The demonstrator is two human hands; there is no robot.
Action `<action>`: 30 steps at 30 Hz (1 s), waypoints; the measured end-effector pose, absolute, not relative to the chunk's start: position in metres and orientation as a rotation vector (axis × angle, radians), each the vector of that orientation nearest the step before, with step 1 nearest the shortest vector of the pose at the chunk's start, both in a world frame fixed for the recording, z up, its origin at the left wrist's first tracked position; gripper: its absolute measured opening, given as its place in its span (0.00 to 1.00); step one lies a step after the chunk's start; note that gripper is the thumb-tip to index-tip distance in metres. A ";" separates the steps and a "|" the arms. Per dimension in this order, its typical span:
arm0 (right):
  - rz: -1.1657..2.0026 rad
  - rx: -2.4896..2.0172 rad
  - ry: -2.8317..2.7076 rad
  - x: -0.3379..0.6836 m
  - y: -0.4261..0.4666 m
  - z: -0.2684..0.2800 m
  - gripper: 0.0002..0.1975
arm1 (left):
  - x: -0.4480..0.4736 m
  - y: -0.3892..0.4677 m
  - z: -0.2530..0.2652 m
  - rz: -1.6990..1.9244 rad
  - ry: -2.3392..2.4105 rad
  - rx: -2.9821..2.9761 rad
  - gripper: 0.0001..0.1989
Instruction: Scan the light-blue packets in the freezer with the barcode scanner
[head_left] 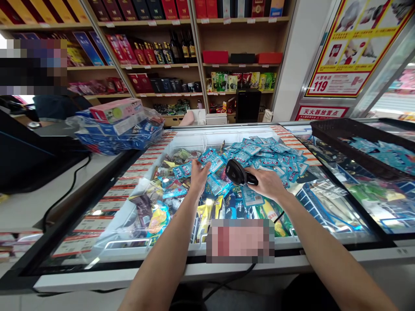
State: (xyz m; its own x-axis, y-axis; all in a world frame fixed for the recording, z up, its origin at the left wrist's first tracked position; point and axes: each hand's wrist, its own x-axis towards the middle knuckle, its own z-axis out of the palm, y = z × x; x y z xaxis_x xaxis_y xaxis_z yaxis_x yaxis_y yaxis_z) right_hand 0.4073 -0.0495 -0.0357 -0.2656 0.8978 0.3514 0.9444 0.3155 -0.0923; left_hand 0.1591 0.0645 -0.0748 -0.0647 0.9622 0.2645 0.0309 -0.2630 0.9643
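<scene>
My right hand [267,183] is wrapped round the handle of a black barcode scanner [236,172], whose head points left toward my other hand. With thumb and fingers, my left hand [199,175] pinches a small blue packet [212,159] at its lower left edge. Both hands are above the glass top of a chest freezer [126,259]. A heap of similar blue packets [259,153] lies on the glass behind the scanner, and more lie loose around my left hand. Under the glass, colourful wrapped goods [158,218] show in wire baskets.
On the right, a dark basket [327,136] holds more blue packets. Plastic-wrapped boxes [118,125] stand at the far left edge, near a black device [26,151]. A black cable [238,274] hangs at the front. Behind stand shelves [162,67] of boxes and bottles. A person is partly visible at left.
</scene>
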 end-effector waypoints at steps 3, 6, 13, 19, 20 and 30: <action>-0.220 -1.655 -2.276 0.408 -0.049 -0.037 0.21 | 0.160 0.065 -0.075 1.455 1.126 1.392 0.26; -0.237 -1.644 -2.304 0.407 -0.050 -0.037 0.20 | 0.160 0.065 -0.076 1.465 1.104 1.377 0.26; -0.244 -1.635 -2.329 0.405 -0.052 -0.035 0.19 | 0.161 0.066 -0.076 1.447 1.151 1.387 0.25; -0.234 -1.635 -2.338 0.405 -0.052 -0.034 0.18 | 0.160 0.066 -0.077 1.436 1.174 1.420 0.26; -0.239 -1.633 -2.338 0.405 -0.052 -0.034 0.18 | 0.160 0.066 -0.078 1.436 1.182 1.431 0.26; -0.225 -1.632 -2.353 0.405 -0.052 -0.033 0.18 | 0.159 0.070 -0.081 1.438 1.214 1.474 0.24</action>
